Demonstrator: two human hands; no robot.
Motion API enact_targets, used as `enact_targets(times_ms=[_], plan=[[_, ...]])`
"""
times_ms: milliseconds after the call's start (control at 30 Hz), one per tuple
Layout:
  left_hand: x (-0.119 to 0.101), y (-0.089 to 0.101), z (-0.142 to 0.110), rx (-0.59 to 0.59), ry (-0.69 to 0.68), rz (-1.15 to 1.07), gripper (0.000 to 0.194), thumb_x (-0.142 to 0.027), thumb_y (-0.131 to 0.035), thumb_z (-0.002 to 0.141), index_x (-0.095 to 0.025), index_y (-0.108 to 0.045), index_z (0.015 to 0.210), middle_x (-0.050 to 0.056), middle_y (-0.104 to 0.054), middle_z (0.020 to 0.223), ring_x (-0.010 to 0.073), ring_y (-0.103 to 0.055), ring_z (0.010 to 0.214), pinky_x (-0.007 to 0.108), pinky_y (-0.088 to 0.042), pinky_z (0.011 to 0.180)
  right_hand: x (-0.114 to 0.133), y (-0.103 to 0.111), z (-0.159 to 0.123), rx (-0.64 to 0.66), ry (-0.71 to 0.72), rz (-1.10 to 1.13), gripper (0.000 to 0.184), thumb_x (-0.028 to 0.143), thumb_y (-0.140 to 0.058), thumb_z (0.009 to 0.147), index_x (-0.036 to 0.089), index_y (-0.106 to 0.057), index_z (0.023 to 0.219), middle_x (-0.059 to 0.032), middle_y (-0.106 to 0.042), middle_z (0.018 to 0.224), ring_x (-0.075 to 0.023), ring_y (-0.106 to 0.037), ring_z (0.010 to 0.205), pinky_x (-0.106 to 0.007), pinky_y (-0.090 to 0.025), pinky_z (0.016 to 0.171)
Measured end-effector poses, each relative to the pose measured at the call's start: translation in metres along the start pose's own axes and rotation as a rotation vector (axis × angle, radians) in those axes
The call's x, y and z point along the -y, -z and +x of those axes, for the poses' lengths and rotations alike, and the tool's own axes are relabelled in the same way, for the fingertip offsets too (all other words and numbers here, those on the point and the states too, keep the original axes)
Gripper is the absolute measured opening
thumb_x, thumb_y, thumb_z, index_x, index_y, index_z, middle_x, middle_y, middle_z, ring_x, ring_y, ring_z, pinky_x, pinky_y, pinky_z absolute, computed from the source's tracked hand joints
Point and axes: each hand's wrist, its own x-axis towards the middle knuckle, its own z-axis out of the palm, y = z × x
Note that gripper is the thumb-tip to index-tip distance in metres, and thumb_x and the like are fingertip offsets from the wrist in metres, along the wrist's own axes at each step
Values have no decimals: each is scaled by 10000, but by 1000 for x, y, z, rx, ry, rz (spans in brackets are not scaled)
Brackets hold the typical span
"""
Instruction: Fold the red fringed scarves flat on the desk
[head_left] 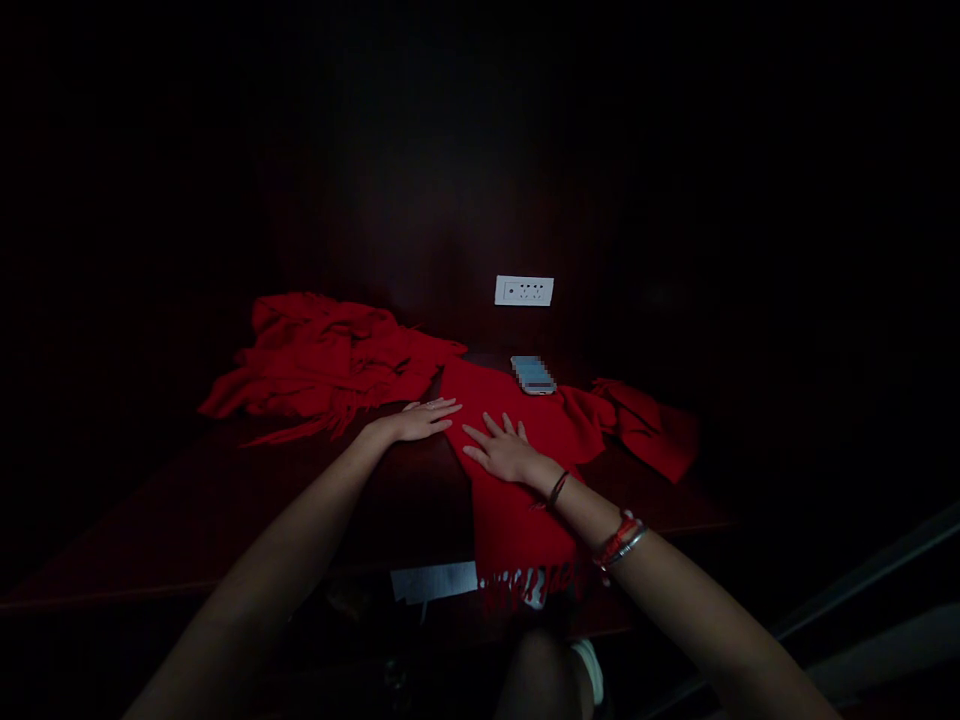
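A red fringed scarf [517, 520] lies spread on the dark table, its tasselled end hanging over the front edge. My left hand [422, 419] rests at the scarf's left edge with fingers stretched out and a ring on one finger. Flat on the scarf's middle lies my right hand [504, 450], fingers spread, with bracelets on that wrist and forearm. Neither hand grips anything. A phone [534, 375] with a blurred screen sits just beyond the right hand, at the scarf's far right edge.
To the left is a crumpled heap of red fringed cloth [315, 355]. Another red folded piece [652, 425] lies at the right. A white socket plate [524, 291] is on the dark wall behind. Below the table edge [225, 582], a pale flat object [435, 581] shows.
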Motion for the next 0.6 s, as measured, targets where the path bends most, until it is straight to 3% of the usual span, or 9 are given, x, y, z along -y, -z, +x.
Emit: enact_targets(times_ms=[100,200,367,467,600], plan=[[2,0,0,20,-10,-6,481,-480,-185,822,-306,-161,1270,-8,-140,1349,173,-108,1227,454,-90,947,-5,-9,-6,5,-35,-5,552,582,-101,766,358,-165,1266,-28,-96,1365,-327,-26,1210,-503,-49,924],[3,-1,-1,-4,-8,-2,489,-504,-189,812,-322,-171,1265,-10,-155,1347,182,-114,1225,470,-95,941,-22,-4,-10,11,-118,-2,575,586,-157,761,321,-200,1269,-57,-125,1358,-341,-65,1203,-494,-81,926],[0,-3,2,-83,-22,59,458,-466,-220,818,-301,-257,1244,1,-216,1332,189,-121,1223,463,-96,948,-46,29,-2,-48,-260,20,537,467,-331,773,167,-341,1218,-152,-353,1243,-278,-359,1101,-390,-266,882],[-3,-4,3,-131,-32,99,435,-432,-234,822,-293,-298,1229,-3,-227,1328,191,-85,1229,464,-64,954,-32,44,7,-99,-251,42,450,393,-369,773,123,-432,1127,-152,-503,1093,-215,-480,984,-290,-359,796],[0,-4,1,-70,-12,-2,445,-445,-165,831,-312,-240,1248,-21,-211,1331,207,-95,1227,506,-86,937,17,40,12,-4,-178,31,553,534,-370,720,116,-499,1058,-164,-565,987,-247,-535,888,-318,-419,699]])
